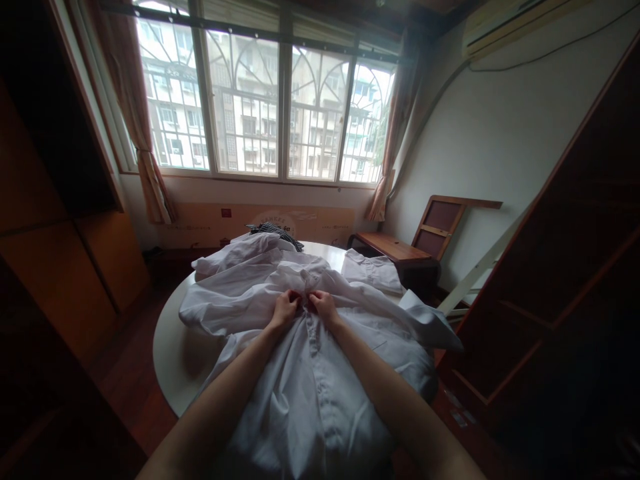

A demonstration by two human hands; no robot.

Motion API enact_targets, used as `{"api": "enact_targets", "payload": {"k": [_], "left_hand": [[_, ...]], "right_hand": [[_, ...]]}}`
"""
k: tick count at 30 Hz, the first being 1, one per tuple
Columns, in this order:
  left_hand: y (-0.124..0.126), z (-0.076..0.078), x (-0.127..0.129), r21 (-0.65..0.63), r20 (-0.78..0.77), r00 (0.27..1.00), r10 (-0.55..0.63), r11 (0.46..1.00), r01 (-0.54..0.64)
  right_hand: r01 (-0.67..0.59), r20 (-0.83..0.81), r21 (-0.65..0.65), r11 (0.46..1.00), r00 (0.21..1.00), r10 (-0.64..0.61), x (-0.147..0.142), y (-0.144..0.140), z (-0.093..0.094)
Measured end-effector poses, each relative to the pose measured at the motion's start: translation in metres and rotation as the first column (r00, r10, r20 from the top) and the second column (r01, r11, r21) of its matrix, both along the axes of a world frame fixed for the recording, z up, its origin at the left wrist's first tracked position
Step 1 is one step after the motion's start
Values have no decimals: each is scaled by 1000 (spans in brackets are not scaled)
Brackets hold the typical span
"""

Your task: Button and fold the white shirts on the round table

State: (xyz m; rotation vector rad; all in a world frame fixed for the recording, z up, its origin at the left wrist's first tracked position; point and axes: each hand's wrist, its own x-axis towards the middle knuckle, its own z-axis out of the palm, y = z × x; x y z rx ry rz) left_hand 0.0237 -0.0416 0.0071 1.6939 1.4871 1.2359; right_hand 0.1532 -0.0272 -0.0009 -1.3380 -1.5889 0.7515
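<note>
A white button-up shirt point(310, 393) lies spread front-up on a round white table point(173, 347), its button placket running toward me. My left hand point(285, 309) and my right hand point(324, 307) meet at the top of the placket, just below the collar. Both pinch the shirt fabric there, fingers curled and nearly touching each other. What sits between the fingertips is too small to make out. More white garments point(240, 257) are piled behind the shirt.
A folded white garment point(373, 272) lies at the table's far right. A dark striped cloth point(275, 231) rests at the back. A wooden bench point(395, 250) stands by the right wall, dark wooden cabinets flank both sides, and a large window point(265, 100) faces me.
</note>
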Motion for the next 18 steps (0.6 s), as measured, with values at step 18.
{"api": "enact_targets", "payload": {"k": [18], "left_hand": [[-3,0,-1,66,-19,1000,-21,998,23]], "right_hand": [[-62,96,112,992,994,51,2,-11,9]]}}
